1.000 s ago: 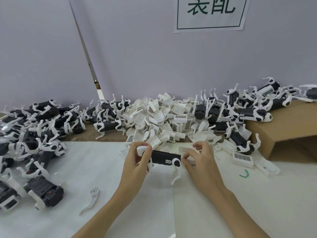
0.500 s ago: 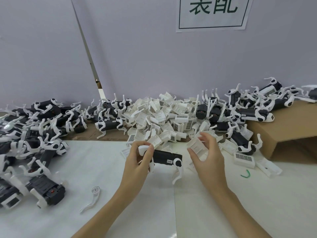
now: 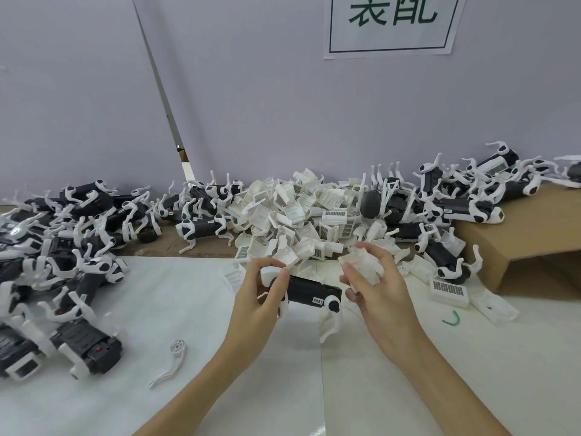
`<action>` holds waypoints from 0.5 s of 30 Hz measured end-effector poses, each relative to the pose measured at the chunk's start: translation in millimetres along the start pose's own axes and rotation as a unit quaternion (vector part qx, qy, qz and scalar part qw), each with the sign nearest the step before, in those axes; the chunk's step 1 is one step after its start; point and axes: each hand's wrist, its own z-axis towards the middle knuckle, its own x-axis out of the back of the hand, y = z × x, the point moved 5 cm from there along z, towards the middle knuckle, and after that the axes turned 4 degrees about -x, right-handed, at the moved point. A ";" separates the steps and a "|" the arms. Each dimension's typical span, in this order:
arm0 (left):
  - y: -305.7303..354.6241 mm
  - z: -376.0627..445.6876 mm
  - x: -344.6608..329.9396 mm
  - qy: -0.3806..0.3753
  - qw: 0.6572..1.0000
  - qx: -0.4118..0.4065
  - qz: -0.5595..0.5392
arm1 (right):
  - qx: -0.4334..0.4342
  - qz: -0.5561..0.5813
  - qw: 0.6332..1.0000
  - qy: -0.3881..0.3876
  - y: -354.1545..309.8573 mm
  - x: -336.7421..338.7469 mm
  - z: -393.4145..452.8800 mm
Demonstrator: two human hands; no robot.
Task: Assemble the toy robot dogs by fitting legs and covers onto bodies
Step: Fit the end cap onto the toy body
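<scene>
Cover [image 3: 364,265] now higher; hands [image 3: 374,284] curled.

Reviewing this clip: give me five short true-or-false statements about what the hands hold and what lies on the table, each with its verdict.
1. The left hand grips the toy dog body at one end. True.
2. The right hand is empty. False: it holds a white cover.
3. A loose white leg lies on the white mat, left of the arms. True.
4. The pile of white covers sits at the table's near edge. False: it lies beyond the hands, by the wall.
5. A cardboard box stands at the right. True.
</scene>
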 end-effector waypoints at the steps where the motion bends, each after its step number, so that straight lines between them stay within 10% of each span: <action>1: 0.7 -1.1 -1.0 -0.006 1.000 -0.004 0.004 | 0.052 -0.089 0.994 -0.018 -5.7 -3.5 -4.4; 15: 7.8 -2.9 -1.8 -0.036 0.998 -0.041 0.021 | 0.164 -0.232 0.943 -0.173 2.3 -40.5 -29.1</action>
